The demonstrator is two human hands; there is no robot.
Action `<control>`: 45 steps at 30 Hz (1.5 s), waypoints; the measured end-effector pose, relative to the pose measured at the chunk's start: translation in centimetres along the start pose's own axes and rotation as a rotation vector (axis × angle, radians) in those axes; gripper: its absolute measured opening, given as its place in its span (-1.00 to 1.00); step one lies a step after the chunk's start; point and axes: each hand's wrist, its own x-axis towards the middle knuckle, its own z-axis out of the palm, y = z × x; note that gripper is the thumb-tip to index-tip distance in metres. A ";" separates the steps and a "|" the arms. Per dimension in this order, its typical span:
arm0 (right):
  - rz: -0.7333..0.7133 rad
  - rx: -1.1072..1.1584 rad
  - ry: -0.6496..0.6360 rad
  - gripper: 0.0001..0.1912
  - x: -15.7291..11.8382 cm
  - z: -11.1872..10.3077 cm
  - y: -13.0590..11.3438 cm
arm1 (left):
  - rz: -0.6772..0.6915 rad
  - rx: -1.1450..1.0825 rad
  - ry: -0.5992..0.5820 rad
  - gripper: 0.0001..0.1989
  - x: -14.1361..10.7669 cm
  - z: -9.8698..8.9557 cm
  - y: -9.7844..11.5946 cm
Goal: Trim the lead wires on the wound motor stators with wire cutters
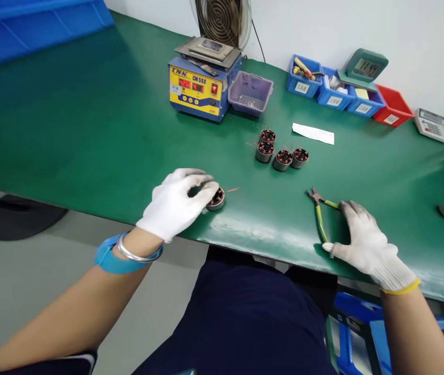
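Observation:
My left hand [181, 200], in a white glove, has its thumb and fingers closed round a small round motor stator [217, 199] near the table's front edge. Copper windings show inside its metal ring, and a thin copper wire [233, 189] sticks out to the right. The glove hides the stator's left side. My right hand [362, 239], gloved too, holds green-handled wire cutters [319, 213] by the handle ends, its thumb at one and its fingers at the other. The cutters rest on the table with handles wide apart and jaws pointing away from me.
Several stators [283, 160] stand grouped on the green table [108, 135], behind a paper slip [313, 133]. Further back are a blue-and-yellow CM558 unit [196, 96], a purple bin [250, 94], blue bins [334, 96], a red bin [394, 107], a clock [366, 66] and a calculator [434, 126].

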 end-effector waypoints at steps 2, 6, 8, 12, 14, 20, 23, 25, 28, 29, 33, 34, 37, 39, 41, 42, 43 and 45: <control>0.004 -0.012 -0.034 0.15 -0.5 0.0 -0.1 | 0.041 -0.010 0.107 -0.55 -0.1 -0.7 0.8; 0.009 -0.029 -0.110 0.07 -1.3 -1.3 -0.8 | 0.218 0.148 0.012 -0.52 0.2 -1.1 2.2; 0.045 -0.041 -0.180 0.00 -1.2 -2.3 -1.4 | 0.200 0.248 -0.163 -0.66 0.6 -0.5 2.5; 0.068 -0.065 -0.258 -0.01 -0.5 -3.6 -3.0 | 0.164 0.298 -0.289 -0.80 1.3 0.6 2.2; 0.033 -0.085 -0.224 -0.03 -0.4 -3.8 -3.7 | 0.202 0.268 -0.289 -0.79 1.4 0.8 2.0; -0.063 -0.116 -0.055 -0.10 -0.7 -2.6 -3.3 | 0.197 0.088 -0.349 -0.74 1.7 0.5 1.5; -0.048 -0.085 -0.003 0.03 -0.5 -1.3 -1.6 | 0.150 0.038 -0.362 -0.75 1.9 0.6 1.5; -0.019 -0.044 0.012 0.11 -0.4 -0.8 -0.8 | 0.109 0.011 -0.364 -0.75 1.9 0.7 1.4; 0.010 0.010 -0.014 0.08 -0.7 -1.4 -0.8 | 0.055 -0.036 -0.350 -0.75 1.9 0.9 1.3; 0.026 0.013 -0.038 0.03 -0.8 -1.9 -1.1 | 0.046 -0.056 -0.346 -0.75 1.8 1.0 1.2; 0.030 -0.047 -0.173 -0.30 -0.7 -4.3 -3.6 | 0.035 -0.122 -0.333 -0.78 1.8 1.4 1.2; 0.029 -0.084 -0.189 -0.37 -0.5 -4.6 -4.3 | 0.042 -0.138 -0.325 -0.78 1.8 1.5 1.2; 0.103 -0.190 -0.143 -0.58 0.6 -4.1 -5.5 | 0.077 -0.205 -0.303 -0.78 1.7 1.8 1.3; 0.098 -0.150 -0.034 -0.61 1.4 -2.8 -5.6 | 0.089 -0.244 -0.289 -0.78 1.7 2.0 1.3; 0.037 -0.010 0.090 -0.51 2.1 -1.5 -5.3 | 0.093 -0.258 -0.282 -0.79 1.8 2.1 1.3; 0.020 0.065 0.131 -0.44 2.4 -1.0 -5.2 | 0.096 -0.255 -0.282 -0.80 1.9 2.1 1.3; 0.038 0.136 0.155 -0.38 2.5 -0.8 -5.2 | 0.102 -0.248 -0.284 -0.80 1.9 2.1 1.3; 0.144 0.311 0.143 -0.32 2.3 -1.3 -5.9 | 0.112 -0.237 -0.290 -0.81 2.0 2.0 1.3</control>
